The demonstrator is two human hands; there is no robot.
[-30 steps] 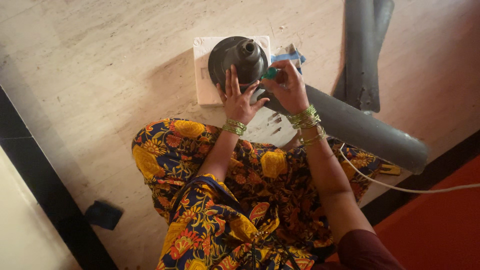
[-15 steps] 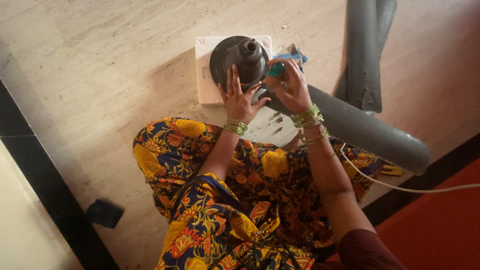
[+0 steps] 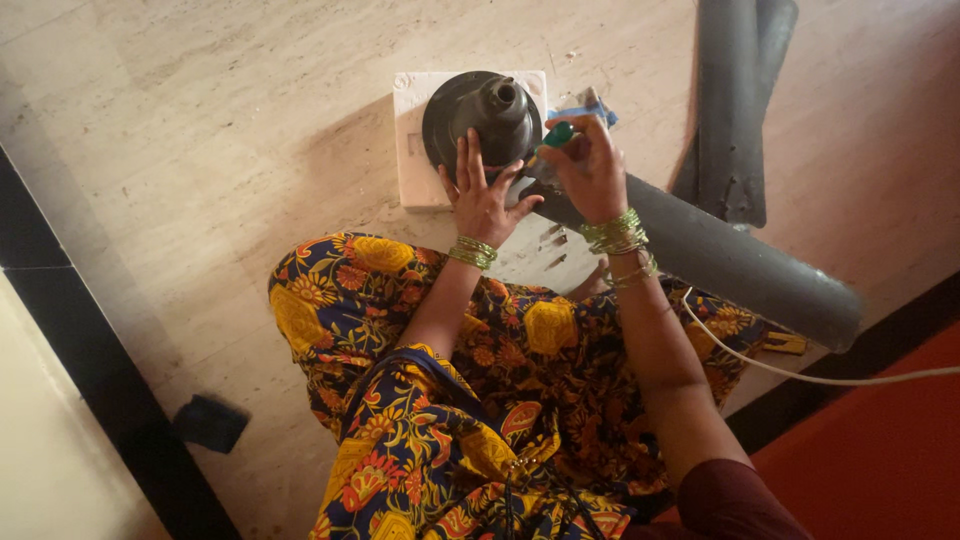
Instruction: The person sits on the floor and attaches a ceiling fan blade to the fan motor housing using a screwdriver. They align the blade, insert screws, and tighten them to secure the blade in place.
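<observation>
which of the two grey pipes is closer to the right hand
The long grey pipe lying diagonally under the right hand; the other pipe lies farther away, untouched.

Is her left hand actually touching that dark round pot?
Touching. The head view shows the left hand with its fingers spread flat on the near side of the dark round pot, no gap visible.

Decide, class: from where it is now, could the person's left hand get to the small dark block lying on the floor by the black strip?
Probably yes. The left hand rests on the dark pot, and the dark block lies on bare floor beyond the left knee, nothing between, though it looks like a stretch.
</observation>
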